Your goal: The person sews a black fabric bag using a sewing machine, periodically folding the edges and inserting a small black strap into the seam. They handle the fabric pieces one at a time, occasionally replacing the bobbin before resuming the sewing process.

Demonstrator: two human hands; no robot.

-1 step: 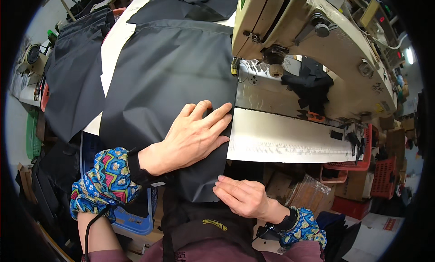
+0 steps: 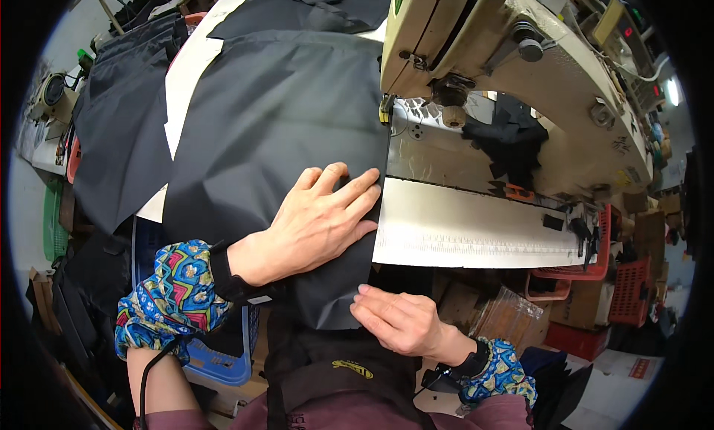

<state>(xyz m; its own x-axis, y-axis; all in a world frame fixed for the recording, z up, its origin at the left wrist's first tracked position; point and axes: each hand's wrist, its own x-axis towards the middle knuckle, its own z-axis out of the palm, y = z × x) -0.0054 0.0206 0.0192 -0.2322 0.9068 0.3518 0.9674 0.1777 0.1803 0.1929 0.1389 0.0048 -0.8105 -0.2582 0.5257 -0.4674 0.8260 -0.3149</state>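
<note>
A large dark grey-black fabric panel (image 2: 282, 110) lies across the sewing table, its right edge running under the needle area of the cream sewing machine (image 2: 550, 66). My left hand (image 2: 312, 222) presses flat on the panel with fingers spread, their tips close to that right edge and in front of the presser foot (image 2: 386, 109). Below it, my right hand (image 2: 398, 318) pinches the panel's near right edge, where the cloth hangs over the table front toward my lap. Fingertips and thumb of this hand close together on the cloth.
A white ruled strip (image 2: 476, 240) edges the table at right. Black scraps (image 2: 513, 144) and orange-handled snips (image 2: 518, 193) lie beneath the machine arm. More dark fabric (image 2: 126, 133) is draped at left. A blue basket (image 2: 223, 363) sits below, a red basket (image 2: 631, 289) at right.
The fabric panel has shifted very slightly away from me, and my right hand has risen a touch with it. My left hand stays nearly in place.
</note>
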